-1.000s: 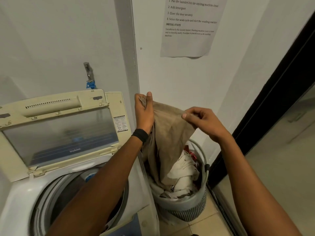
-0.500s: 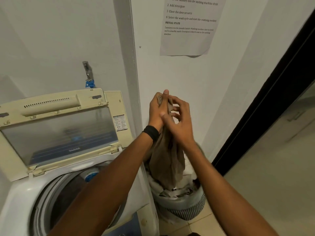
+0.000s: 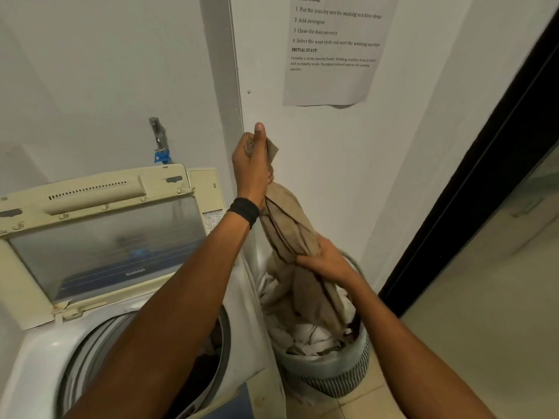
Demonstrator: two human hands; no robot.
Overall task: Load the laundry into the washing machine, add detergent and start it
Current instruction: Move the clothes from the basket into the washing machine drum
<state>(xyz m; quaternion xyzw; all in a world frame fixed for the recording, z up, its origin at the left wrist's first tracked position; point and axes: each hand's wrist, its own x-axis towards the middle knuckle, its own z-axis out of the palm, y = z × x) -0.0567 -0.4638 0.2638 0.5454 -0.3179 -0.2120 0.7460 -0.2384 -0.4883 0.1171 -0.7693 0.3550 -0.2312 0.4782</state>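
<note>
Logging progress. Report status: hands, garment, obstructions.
Left hand grips tan garment top, right hand grips its middle. Tail in basket. Washer lid open.

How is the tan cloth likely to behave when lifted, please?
Probably floppy: the cloth hangs in folds between left hand and right hand. Likely light: one hand holds its top. Its tail may snag in the basket.

drum (image 3: 208, 376) mostly behind left forearm (image 3: 181, 313) | notice (image 3: 329, 86) top cropped, small print unreadable | lid label (image 3: 211, 220) illegible

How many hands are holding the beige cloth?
2. The left hand grips the beige cloth at its top; the right hand grips its middle, above the basket.
</note>
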